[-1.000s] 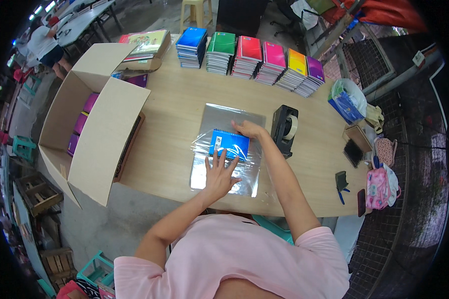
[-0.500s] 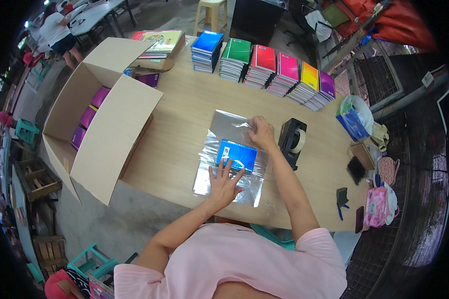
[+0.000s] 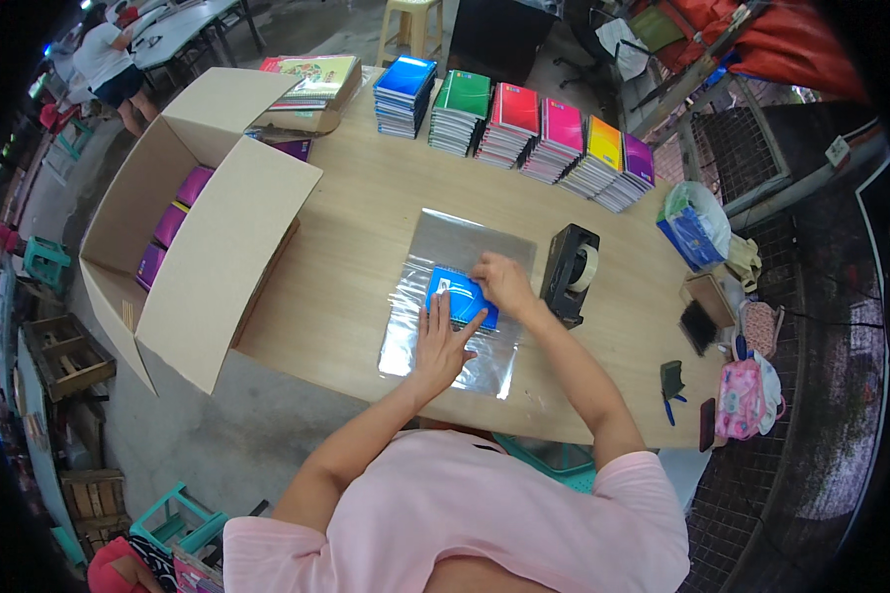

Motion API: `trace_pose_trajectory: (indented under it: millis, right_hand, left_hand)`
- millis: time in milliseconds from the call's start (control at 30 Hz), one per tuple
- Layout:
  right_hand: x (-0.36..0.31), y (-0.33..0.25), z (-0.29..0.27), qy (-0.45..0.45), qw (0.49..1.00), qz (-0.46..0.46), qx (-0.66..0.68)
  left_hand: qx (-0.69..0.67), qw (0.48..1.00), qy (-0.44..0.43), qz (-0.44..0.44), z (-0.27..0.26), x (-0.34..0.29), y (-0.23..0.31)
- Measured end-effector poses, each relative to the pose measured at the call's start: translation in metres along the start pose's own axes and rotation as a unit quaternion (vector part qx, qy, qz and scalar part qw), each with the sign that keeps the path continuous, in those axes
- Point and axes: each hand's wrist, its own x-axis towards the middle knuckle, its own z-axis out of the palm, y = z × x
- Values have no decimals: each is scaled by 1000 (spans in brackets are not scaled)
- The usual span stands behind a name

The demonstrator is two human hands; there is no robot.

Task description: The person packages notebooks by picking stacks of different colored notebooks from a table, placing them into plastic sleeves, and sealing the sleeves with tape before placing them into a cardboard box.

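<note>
A blue spiral notebook (image 3: 453, 289) lies on clear plastic film (image 3: 402, 331) spread on the table in front of me. My left hand (image 3: 444, 341) rests on the notebook's lower part, fingers spread and pressing it flat. My right hand (image 3: 504, 285) is at the notebook's upper right corner, its fingers bent and drawn together. What those fingertips pinch, if anything, is hidden under the hand. Right of the film stands a black tape dispenser (image 3: 565, 282) with a roll of tape (image 3: 585, 269).
Stacks of notebooks line the far edge, from a blue stack (image 3: 403, 94) to a purple one (image 3: 638, 163). On the left, an open cardboard box (image 3: 222, 262) holds purple bundles (image 3: 171, 225). A dark green tool with blue handles (image 3: 671, 381) and a pink pouch (image 3: 740, 397) lie at right.
My right hand has moved from the film's upper right edge down and left to the notebook's corner, its fingers bunching. My left hand stays on the notebook.
</note>
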Motion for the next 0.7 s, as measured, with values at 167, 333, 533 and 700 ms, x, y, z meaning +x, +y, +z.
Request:
trace_pose_trajectory:
  millis: [167,333,533,700]
  right_hand:
    - [-34,-26,30,100,993,66,-19]
    - [-36,-37,35,118,988,101,-24]
    - [-35,-38,38,111,988,107,-20]
    - [-35,-40,41,112,988,95,-49]
  left_hand:
    - [68,996,36,54,20,7,-11]
    - [126,992,9,24,30,17,-9]
    - [163,986,31,16,39,22,-9]
    - [180,983,31,8,40,27,-9]
